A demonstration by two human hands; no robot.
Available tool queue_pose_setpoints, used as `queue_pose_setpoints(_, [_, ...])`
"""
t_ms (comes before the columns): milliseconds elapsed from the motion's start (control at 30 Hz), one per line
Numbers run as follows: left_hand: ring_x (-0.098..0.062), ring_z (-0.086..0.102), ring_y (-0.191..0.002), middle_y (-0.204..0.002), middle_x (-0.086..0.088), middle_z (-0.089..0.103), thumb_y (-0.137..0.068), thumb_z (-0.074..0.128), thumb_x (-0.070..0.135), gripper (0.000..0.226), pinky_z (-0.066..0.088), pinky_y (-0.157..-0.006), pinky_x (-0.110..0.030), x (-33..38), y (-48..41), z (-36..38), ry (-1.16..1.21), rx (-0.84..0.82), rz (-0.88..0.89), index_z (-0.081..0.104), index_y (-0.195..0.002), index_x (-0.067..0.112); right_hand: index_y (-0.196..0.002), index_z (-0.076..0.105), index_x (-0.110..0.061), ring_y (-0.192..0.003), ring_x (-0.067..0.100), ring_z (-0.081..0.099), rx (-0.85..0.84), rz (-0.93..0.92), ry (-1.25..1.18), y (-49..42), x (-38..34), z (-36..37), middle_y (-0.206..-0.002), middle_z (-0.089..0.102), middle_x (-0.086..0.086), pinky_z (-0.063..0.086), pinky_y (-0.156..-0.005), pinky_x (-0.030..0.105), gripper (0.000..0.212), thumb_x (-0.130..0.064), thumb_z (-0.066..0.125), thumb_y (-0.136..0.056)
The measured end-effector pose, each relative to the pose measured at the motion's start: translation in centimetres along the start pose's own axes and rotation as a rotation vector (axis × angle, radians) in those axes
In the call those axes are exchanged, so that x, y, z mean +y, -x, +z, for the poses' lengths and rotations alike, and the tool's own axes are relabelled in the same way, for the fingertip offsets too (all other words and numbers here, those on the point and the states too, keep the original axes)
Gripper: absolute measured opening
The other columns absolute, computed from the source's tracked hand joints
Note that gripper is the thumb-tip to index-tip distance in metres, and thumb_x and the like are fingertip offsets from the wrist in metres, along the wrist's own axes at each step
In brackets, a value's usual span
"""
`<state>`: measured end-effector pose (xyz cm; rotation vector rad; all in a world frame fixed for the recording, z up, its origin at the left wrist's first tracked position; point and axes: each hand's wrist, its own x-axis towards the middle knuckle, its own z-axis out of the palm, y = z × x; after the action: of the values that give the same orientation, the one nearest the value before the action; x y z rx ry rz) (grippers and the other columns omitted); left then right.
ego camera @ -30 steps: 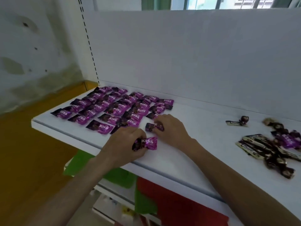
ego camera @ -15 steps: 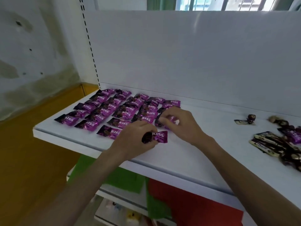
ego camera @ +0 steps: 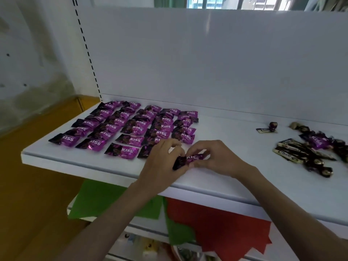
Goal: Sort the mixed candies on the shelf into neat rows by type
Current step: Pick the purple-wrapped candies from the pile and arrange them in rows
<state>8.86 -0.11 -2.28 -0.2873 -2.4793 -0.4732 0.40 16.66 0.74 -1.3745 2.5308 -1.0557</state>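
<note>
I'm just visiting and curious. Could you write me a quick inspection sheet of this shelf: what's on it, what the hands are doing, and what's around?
Surface: white shelf, flat.
Job's things: purple candies laid in rows on the left; mixed pile of dark, gold-edged and purple sweets on the right; two small candies lying apart from that pile.
Clutter: nothing seen.
Hands: left hand and right hand each pinch an end of a single candy, at the near right corner of the rows.
Cables: nothing seen.
Surroundings: white back panel; green sheet and red sheet below; window above.
</note>
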Motion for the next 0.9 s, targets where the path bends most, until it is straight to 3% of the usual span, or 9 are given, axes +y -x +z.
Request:
queue_pose_setpoints(67, [-0.014, 0.047, -0.093, -0.099, -0.004, 0.056, -0.078, 0.053, 0.041, 0.031, 0.041, -0.08, -0.024, 0.2, 0.9, -0.2, 0.003, 0.02, -0.014, 0.061, -0.09, 0.013, -0.091, 0.07, -0.015, -0.079, 0.001, 0.058, 0.055, 0.039, 0.035, -0.4, 0.5, 0.0, -0.091, 0.067, -0.004, 0.04, -0.071, 0.007, 0.019, -0.011, 0.074, -0.074])
queue_pose_setpoints(233, [-0.012, 0.052, -0.085, -0.093, 0.002, 0.061, -0.084, 0.047, 0.031, 0.024, 0.043, -0.075, -0.025, 0.5, 2.5, 0.4, -0.017, -0.116, 0.047, 0.063, -0.093, 0.015, -0.104, 0.066, -0.014, -0.093, 0.016, 0.052, 0.182, 0.098, 0.251, -2.2, 0.9, 1.9, -0.104, 0.066, 0.003, 0.033, -0.074, 0.021, 0.023, -0.023, 0.066, -0.083])
queue_pose_setpoints(333, [-0.012, 0.05, -0.085, -0.091, 0.002, 0.062, -0.084, 0.046, 0.027, 0.023, 0.038, -0.074, -0.023, 0.7, 2.7, 0.5, -0.03, -0.11, 0.03, 0.063, -0.092, 0.014, -0.105, 0.064, -0.013, -0.098, 0.025, 0.051, 0.216, 0.069, 0.337, -3.3, 0.7, 2.9, -0.104, 0.065, 0.008, 0.038, -0.078, 0.031, 0.023, -0.025, 0.062, -0.086])
queue_pose_setpoints(533, [-0.015, 0.053, -0.082, -0.089, 0.001, 0.062, -0.083, 0.045, 0.026, 0.022, 0.038, -0.072, -0.024, 1.1, 2.4, 0.5, -0.058, -0.137, 0.033, 0.062, -0.088, 0.014, -0.11, 0.064, -0.011, -0.101, 0.026, 0.049, 0.274, 0.04, 0.343, -3.5, 1.2, 2.8, -0.108, 0.062, 0.01, 0.038, -0.082, 0.031, 0.029, -0.027, 0.061, -0.086])
queue_pose_setpoints(733, [-0.015, 0.056, -0.083, -0.092, 0.0, 0.064, -0.082, 0.044, 0.031, 0.028, 0.038, -0.076, -0.022, 4.6, -1.1, 2.6, -0.027, -0.144, 0.087, 0.065, -0.092, 0.015, -0.115, 0.06, -0.014, -0.108, 0.019, 0.05, 0.317, 0.145, 0.266, -0.8, 3.5, -2.2, -0.117, 0.06, 0.004, 0.03, -0.083, 0.017, 0.029, -0.026, 0.058, -0.088])
queue_pose_setpoints(833, [-0.016, 0.057, -0.086, -0.096, 0.001, 0.064, -0.081, 0.043, 0.033, 0.032, 0.047, -0.074, -0.026, 7.7, -4.2, 4.9, 0.019, -0.178, 0.108, 0.064, -0.097, 0.017, -0.11, 0.061, -0.014, -0.102, 0.019, 0.054, 0.381, 0.222, 0.275, 2.5, 6.3, -6.9, -0.11, 0.062, 0.005, 0.036, -0.081, 0.021, 0.025, -0.022, 0.06, -0.087])
queue_pose_setpoints(900, [-0.016, 0.057, -0.09, -0.101, 0.001, 0.064, -0.081, 0.043, 0.034, 0.035, 0.043, -0.077, -0.025, 10.0, -6.3, 6.6, 0.071, -0.192, 0.122, 0.064, -0.102, 0.017, -0.108, 0.062, -0.013, -0.098, 0.02, 0.057, 0.426, 0.286, 0.284, 5.1, 8.1, -10.3, -0.106, 0.064, 0.007, 0.045, -0.084, 0.031, 0.024, -0.019, 0.061, -0.085])
